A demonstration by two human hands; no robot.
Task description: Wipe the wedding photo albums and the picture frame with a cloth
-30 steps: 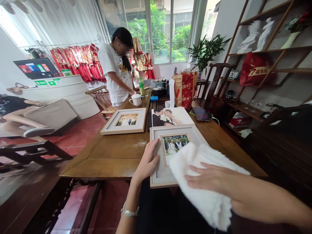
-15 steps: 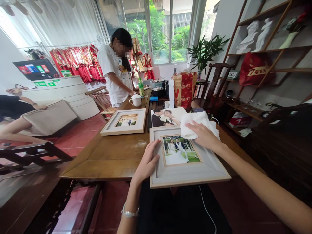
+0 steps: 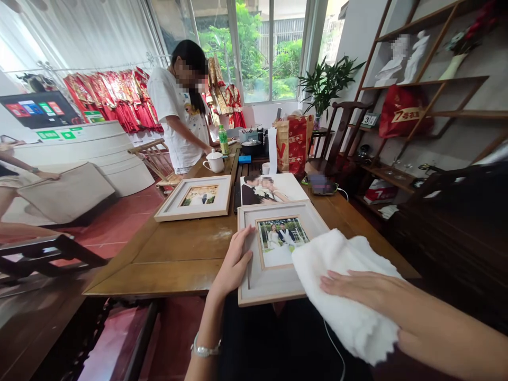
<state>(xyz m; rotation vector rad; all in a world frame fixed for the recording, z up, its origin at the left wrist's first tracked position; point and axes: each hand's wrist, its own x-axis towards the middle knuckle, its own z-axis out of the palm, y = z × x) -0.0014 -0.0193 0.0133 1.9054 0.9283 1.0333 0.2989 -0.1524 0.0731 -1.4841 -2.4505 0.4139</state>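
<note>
A pale framed wedding photo lies at the near edge of the wooden table, jutting out over my lap. My left hand rests on the frame's left side, fingers stretched flat along it. My right hand lies flat, fingers extended, on a white fluffy cloth that covers the frame's near right corner.
A second framed photo and an unframed print lie farther up the table, with a phone, white teapot, green bottle and red bag. Another person stands at the far left side. Shelves stand to the right.
My right hand swept the cloth from the frame's far right corner back to its near right corner. My left hand stayed on the frame's left side.
</note>
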